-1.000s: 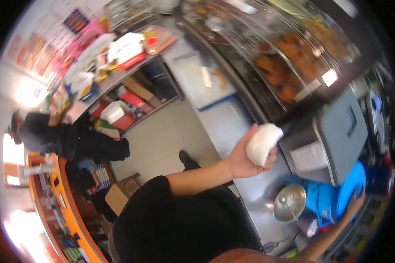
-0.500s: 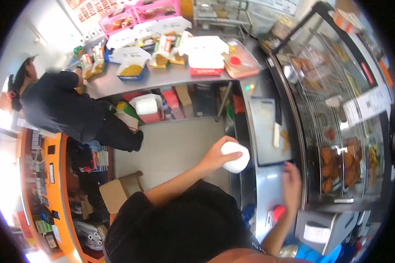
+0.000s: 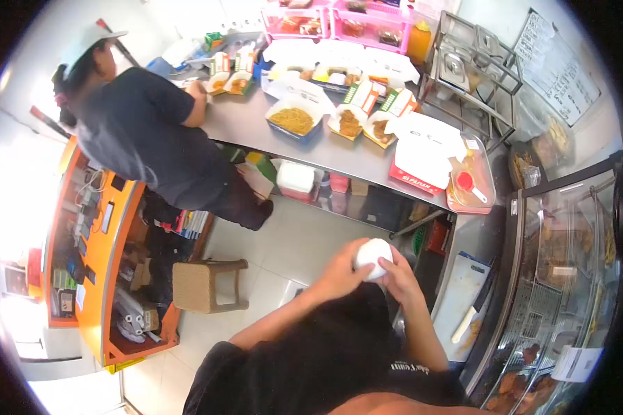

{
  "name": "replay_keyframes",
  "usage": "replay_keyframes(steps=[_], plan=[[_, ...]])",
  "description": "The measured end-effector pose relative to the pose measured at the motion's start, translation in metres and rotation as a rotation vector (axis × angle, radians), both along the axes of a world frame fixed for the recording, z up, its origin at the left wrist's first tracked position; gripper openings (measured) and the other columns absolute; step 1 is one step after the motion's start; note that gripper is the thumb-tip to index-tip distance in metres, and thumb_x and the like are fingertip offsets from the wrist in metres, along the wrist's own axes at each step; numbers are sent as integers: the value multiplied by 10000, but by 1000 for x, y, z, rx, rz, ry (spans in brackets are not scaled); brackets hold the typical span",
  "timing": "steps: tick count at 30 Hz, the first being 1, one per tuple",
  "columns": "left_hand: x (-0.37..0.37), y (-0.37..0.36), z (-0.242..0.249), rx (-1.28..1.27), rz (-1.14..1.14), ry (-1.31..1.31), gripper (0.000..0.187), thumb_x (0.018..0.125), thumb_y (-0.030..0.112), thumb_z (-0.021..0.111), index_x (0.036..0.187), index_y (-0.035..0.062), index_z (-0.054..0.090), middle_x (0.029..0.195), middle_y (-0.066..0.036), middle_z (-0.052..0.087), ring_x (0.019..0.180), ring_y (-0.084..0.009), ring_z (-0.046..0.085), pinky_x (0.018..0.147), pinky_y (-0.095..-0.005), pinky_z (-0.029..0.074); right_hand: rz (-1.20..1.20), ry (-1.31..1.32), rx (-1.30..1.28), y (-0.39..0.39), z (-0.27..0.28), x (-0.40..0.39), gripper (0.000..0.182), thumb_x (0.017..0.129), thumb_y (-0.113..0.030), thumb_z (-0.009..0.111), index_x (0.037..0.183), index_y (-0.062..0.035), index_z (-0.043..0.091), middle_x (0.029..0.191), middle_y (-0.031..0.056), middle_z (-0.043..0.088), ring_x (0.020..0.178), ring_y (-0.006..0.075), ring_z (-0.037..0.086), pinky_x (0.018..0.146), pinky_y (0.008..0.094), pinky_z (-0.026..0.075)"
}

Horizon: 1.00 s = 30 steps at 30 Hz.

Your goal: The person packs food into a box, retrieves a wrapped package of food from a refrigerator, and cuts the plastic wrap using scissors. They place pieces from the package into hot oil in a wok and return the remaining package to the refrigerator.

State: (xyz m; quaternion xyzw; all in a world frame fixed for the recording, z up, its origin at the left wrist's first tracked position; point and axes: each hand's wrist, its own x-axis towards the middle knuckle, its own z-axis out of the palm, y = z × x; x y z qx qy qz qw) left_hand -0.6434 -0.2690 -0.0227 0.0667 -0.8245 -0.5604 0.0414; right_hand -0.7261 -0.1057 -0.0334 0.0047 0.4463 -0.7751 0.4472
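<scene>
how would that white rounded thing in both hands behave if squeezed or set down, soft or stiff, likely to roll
The white bundle looks rounded and smooth, so set down it could well roll. The left hand and right hand cup it easily, suggesting it is fairly light. Whether it is soft or stiff cannot be told from this view.

White bundle [image 3: 374, 257] — pink trays [image 3: 325, 17], orange cabinet [image 3: 97, 242], red-and-white box [image 3: 422, 162].

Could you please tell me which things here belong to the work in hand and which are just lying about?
In hand:
white round packet
left hand
right hand

Lying about:
knife on cutting board
open food boxes
stool
co-worker at counter
</scene>
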Motion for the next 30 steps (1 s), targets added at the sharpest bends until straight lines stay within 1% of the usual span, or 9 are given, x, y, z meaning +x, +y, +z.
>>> replay_keyframes(steps=[3,5,7,10,13,15,20,24,30], plan=[[-49,-13,0,223,-48,-71,555,897,182,637,1374,28,400,1194,-138,572,979,-202,581,799,-317,491,69,59,65,5,0,-70,447,889,-149,640,1282,-30,463,1167,106,590,1033,257,622,846,476,562],[-86,-13,5,253,-64,-92,512,898,187,640,1351,68,435,1116,-102,606,870,-152,580,735,-295,486,-35,233,192,12,0,-124,505,820,-150,724,1245,-2,495,1137,97,597,1002,198,614,861,361,530],[-124,-14,6,223,-108,-180,491,900,191,639,1341,93,449,1087,-92,614,829,-141,583,725,-297,489,-157,797,472,25,0,-182,576,772,-133,754,1259,20,485,1137,110,594,1027,201,585,902,321,475],[-178,-10,1,192,-180,-209,512,895,199,641,1356,126,430,1031,-86,621,748,-142,582,699,-316,501,-241,1147,722,35,6,-256,615,726,-87,746,1263,41,475,1141,173,599,1061,231,575,923,320,449],[-220,-5,-4,-67,-139,-69,596,875,220,645,1407,168,382,1082,-154,579,860,-266,625,779,-390,519,-104,1025,725,31,-2,-307,606,721,-95,743,1264,9,494,1111,196,642,1007,234,624,872,336,482],[-244,-3,-31,-374,-91,53,652,851,213,658,1428,187,356,1149,-182,536,982,-329,606,818,-427,520,213,1002,821,24,-9,-333,602,717,-133,780,1246,3,528,1109,164,646,1005,218,623,851,340,496],[-277,-19,-70,-521,-169,-106,470,823,186,666,1258,142,493,1140,-175,515,1023,-371,579,825,-460,518,569,589,760,6,-49,-364,579,745,-183,782,1254,-27,552,1113,103,639,968,208,621,830,344,510],[-287,-38,-92,-521,-181,60,288,820,163,643,1093,98,580,1034,-150,535,922,-348,597,766,-455,526,392,714,810,8,-90,-366,543,775,-211,755,1249,-30,561,1107,124,631,934,250,623,831,353,504],[-319,-76,-99,-332,-500,31,296,810,160,634,1085,67,582,1031,-168,553,940,-329,598,791,-443,515,65,841,1073,-9,-102,-336,489,821,-236,705,1242,-28,569,1164,179,588,996,287,591,825,369,501]])
